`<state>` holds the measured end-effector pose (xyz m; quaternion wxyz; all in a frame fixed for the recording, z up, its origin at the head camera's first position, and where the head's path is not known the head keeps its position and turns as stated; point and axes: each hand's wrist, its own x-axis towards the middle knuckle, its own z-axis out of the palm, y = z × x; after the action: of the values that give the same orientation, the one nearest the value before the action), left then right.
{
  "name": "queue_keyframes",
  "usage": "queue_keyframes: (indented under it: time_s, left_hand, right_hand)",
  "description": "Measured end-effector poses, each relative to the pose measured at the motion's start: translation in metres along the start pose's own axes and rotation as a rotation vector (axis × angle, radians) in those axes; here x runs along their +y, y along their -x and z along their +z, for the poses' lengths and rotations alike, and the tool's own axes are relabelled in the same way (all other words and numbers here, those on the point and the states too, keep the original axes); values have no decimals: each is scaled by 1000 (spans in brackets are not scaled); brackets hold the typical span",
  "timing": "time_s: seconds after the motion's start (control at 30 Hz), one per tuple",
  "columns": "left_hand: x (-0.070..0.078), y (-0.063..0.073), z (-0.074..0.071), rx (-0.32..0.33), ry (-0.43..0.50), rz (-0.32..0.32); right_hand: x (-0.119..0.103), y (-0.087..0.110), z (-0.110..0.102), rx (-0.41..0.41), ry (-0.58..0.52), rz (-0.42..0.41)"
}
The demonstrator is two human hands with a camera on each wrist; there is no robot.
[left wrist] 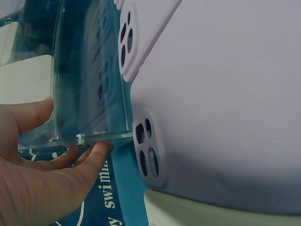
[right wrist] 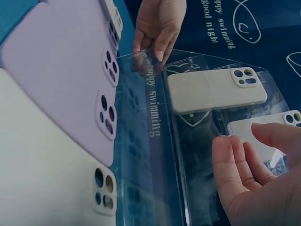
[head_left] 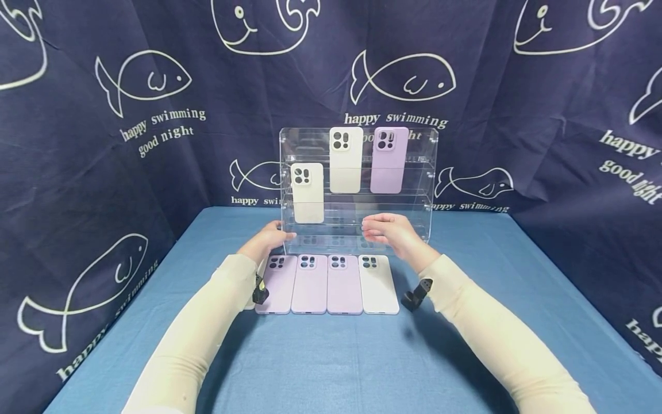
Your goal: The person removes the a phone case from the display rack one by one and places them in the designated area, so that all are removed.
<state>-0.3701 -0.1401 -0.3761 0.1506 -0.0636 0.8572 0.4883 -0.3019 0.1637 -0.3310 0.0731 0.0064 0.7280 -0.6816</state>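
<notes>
A clear acrylic display rack [head_left: 357, 230] with stepped tiers stands on the table. On it lean a white phone case [head_left: 309, 201] lower left, a second white phone case [head_left: 345, 172] higher up and a purple phone case [head_left: 388, 167] to its right. My left hand [head_left: 266, 240] grips the rack's left side panel, thumb on the inner side and fingers outside, as the left wrist view shows. My right hand [head_left: 393, 233] is held before the rack's right half, holding nothing, its fingers extended; in the right wrist view its palm [right wrist: 263, 197] shows.
In front of the rack lies a row of phone cases: several purple ones, such as the purple case [head_left: 309, 290], and a white case [head_left: 379, 290] at the right end. Another pale case [left wrist: 188, 212] at the left end is mostly hidden. A dark fish-print curtain [head_left: 289, 98] hangs behind.
</notes>
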Motion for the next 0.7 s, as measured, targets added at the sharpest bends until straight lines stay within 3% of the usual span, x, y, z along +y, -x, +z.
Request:
queue_keyframes:
  time_s: [0.7]
  left_hand:
    - [-2,3,0,-14,54,16]
  right_hand:
    - [-33,-24,32,63,4,-80]
